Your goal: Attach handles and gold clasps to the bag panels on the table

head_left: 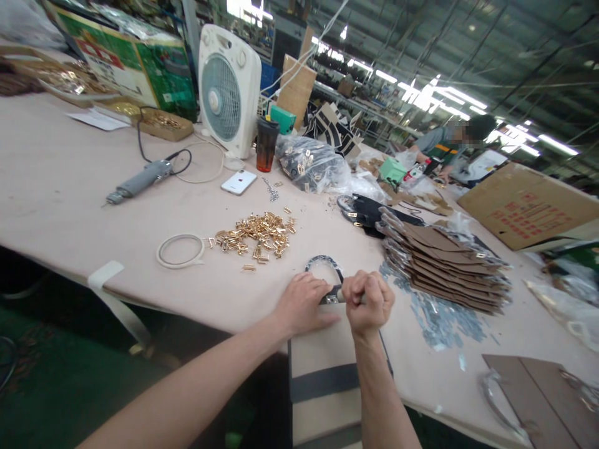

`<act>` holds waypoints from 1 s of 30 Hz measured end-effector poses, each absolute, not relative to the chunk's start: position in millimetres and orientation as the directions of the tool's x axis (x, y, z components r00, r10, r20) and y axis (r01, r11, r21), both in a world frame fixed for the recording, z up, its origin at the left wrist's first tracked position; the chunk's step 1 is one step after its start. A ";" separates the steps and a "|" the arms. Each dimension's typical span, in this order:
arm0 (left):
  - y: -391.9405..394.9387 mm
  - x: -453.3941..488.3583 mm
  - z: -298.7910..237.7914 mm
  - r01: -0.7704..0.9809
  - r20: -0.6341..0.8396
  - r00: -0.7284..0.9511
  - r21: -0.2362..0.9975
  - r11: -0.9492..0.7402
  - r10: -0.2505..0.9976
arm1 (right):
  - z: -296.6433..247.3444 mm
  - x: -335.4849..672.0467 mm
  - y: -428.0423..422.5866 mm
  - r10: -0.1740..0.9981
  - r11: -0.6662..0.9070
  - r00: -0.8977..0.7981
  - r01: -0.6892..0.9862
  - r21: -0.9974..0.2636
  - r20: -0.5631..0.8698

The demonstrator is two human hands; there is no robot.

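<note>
A bag [322, 352] with beige and dark stripes lies before me over the table's front edge, its dark curved handle [324, 257] pointing away. My left hand [304, 302] rests on the bag's top end, fingers stretched out and thumb apart. Just beside its fingertips shows a small silver metal fitting [332, 299]. Over the right side of that end, my right hand [369, 300] is closed in a fist. Whatever it grips is mostly hidden; only a pale bit shows by the fingers. A pile of gold metal fittings [264, 234] lies beyond my left hand.
Left of the gold pile lies a tape roll [180, 251]. Farther back are a grey power screwdriver [140, 181], phone [238, 182], tumbler [266, 144] and fan [229, 93]. Stacked brown panels [449, 268] and a carton [528, 206] occupy the right. A person [440, 149] works beyond.
</note>
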State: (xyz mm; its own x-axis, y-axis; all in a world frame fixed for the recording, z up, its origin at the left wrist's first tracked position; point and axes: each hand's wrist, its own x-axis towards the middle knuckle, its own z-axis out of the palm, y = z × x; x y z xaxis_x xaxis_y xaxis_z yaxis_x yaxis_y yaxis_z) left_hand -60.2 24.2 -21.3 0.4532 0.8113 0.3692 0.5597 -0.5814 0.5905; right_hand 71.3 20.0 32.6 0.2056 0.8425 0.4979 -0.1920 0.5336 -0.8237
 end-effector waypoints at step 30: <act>0.8 -122.5 -30.6 0.566 0.305 0.455 0.626 -0.536 0.837 | -8.3 9.9 -13.9 0.852 0.500 0.251 -0.124 -0.857 0.460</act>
